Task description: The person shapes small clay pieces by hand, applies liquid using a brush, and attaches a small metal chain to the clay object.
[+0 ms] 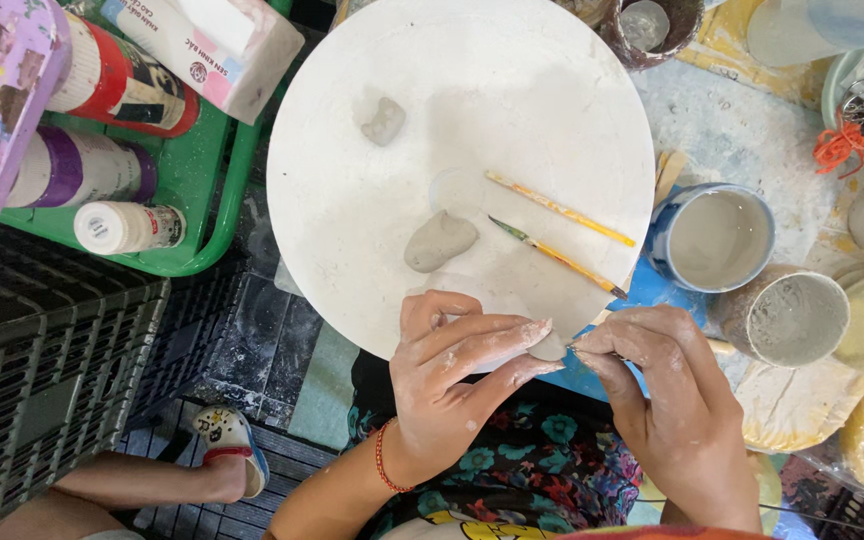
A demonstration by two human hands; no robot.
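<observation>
My left hand [452, 375] pinches a small grey clay piece [549, 347] at the near edge of a round white board [552, 90]. My right hand [667, 400] grips a thin wooden tool whose tip touches that clay piece. On the board lie a larger grey clay lump [438, 241], a small clay lump [383, 121] farther back, and two yellow-handled brushes [558, 208] [556, 257]. Both hands are smeared with clay.
A blue cup of cloudy water [712, 236] and a clay-coated cup [792, 317] stand right of the board. A green tray [202, 180] with paint bottles sits at left, above a black crate [42, 370]. A sandalled foot [227, 440] shows below.
</observation>
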